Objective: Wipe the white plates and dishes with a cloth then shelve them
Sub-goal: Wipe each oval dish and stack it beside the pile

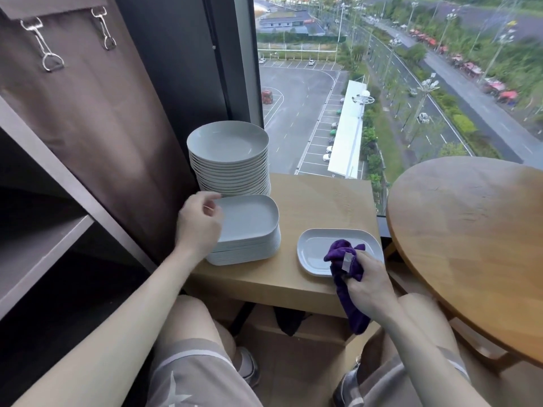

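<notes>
Beside the window [382, 83], your white oblong dish [316, 249] lies right of the stacked white dishes [249, 227], long axis sideways. Your right hand [368, 284] grips a purple cloth [343, 252] on it; your left hand [199, 224] is at the stack, grip unclear.

Small wooden desk [317, 201]: round plate stack [230, 160] at the far-left corner, rectangular dish stack [249, 230] just before it, single dish [316, 248] near the front-right edge.

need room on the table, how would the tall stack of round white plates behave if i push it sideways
The tall stack of round white plates is probably heavy, with many piled up. Pushed near the top, it could lean or shed plates, being taller than the neighbouring stack of rectangular white dishes. Their smooth, glossy surfaces suggest they slide easily.
</notes>
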Tool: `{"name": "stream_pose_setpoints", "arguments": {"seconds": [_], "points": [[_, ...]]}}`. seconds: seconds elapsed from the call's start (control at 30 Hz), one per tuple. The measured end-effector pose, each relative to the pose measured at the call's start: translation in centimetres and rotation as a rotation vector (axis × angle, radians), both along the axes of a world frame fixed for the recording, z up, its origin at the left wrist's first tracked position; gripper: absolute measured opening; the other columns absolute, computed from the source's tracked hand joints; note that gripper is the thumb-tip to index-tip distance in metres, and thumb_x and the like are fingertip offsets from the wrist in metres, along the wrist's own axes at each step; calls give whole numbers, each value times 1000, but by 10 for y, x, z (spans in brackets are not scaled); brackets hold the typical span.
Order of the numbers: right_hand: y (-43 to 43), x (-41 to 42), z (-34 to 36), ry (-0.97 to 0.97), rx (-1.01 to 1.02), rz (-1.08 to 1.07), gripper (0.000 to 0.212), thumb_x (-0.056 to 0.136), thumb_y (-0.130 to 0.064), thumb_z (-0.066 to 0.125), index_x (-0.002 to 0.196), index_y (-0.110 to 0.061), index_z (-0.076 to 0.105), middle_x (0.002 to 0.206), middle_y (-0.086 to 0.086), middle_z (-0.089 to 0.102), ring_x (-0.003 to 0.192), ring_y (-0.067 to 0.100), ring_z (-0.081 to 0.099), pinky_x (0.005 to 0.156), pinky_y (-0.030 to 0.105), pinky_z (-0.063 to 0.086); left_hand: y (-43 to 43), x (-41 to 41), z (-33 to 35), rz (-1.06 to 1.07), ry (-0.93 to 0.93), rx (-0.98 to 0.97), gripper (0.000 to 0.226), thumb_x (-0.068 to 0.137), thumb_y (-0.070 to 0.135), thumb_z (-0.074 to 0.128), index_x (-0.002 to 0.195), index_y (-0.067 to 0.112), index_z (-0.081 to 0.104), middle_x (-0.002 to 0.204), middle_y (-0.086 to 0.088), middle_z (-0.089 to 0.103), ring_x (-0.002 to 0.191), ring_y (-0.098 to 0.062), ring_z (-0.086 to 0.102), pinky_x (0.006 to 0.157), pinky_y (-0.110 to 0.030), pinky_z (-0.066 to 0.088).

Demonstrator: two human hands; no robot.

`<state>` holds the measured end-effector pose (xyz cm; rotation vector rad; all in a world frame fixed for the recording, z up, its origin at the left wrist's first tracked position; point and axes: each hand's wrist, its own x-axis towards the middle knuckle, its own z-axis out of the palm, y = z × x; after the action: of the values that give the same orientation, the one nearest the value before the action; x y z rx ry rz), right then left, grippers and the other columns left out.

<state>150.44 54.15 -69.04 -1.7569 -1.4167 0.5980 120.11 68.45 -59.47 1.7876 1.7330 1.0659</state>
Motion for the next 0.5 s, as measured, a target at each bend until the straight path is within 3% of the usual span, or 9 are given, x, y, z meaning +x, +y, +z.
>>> {"name": "stream_pose_setpoints", "arguments": {"seconds": [0.1,0.2,0.3,0.4,0.5], "points": [[3,5,2,5,-16,-50,30,78,7,62,88,-21,67,80,-3,64,78,23,60,68,37,49,-33,42,-13,-298,17,-161,22,96,12,62,108,27,71,85,11,64,72,4,57,72,-20,46],[6,14,9,57,-42,-93,18,83,-1,68,86,-19,66,76,-1,66,73,19,61,62,24,46,-52,76,-46,-500,131,-382,36,94,21,64,130,25,62,86,12,60,75,2,57,80,-24,49],[6,28,16,36,-42,-116,15,84,-8,73,90,-21,69,79,-4,68,73,11,63,61,16,47,-56,97,-77,-562,200,-591,70,90,37,70,150,29,36,97,8,64,91,-9,63,91,-33,53],[12,44,17,-5,-40,-150,14,85,-9,70,90,-22,67,84,-4,66,79,17,63,73,39,55,-49,111,-97,-558,158,-699,98,71,55,81,148,46,21,114,9,62,101,-17,64,91,-40,57],[22,52,24,-45,-61,-179,21,87,-11,66,86,-31,61,88,-6,62,87,29,60,81,49,53,-36,122,-108,-538,164,-699,137,61,55,89,162,36,0,146,14,50,131,-17,52,108,-35,47]]}}
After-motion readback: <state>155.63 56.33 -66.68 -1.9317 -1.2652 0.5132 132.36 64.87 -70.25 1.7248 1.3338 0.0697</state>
